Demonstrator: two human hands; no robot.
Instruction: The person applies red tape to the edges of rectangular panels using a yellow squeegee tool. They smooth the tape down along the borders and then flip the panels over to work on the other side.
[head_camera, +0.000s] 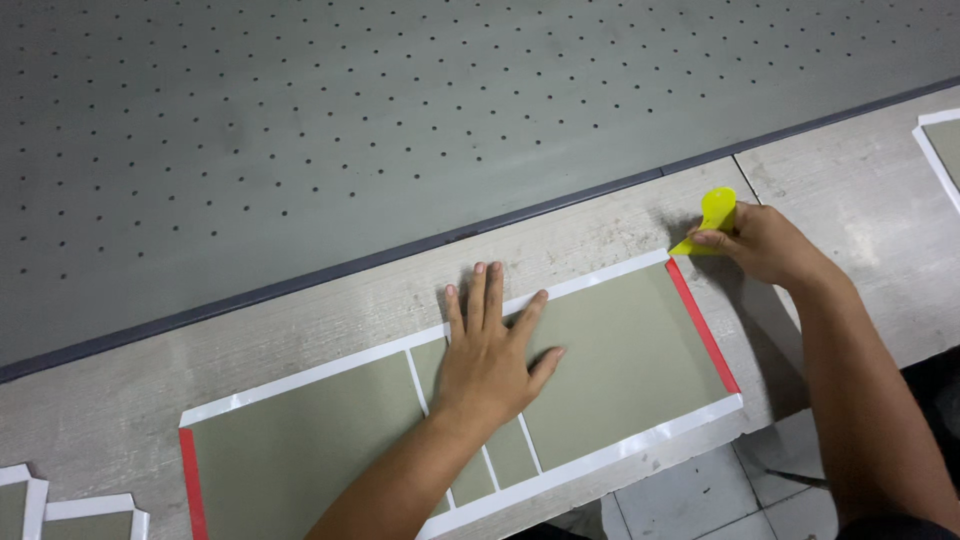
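While the left hand (490, 350) lies flat with fingers spread on the grey board panels (610, 355), which rest on a white sheet with red end strips (702, 325) on the wooden bench (600, 225), the right hand (765, 243) pinches a yellow plastic scraper (713, 215) at the sheet's far right corner. Beyond lies a perforated grey table (350, 130).

One long white-bordered cover sheet (600, 350) lies on the desk (300, 330), carrying four grey-green boards, two wide and two narrow, and two red strips, one at each end; one yellow scraper (712, 218) sits at its far right corner. Two hands are in view; two smaller white-edged pieces show near left, one more far right.
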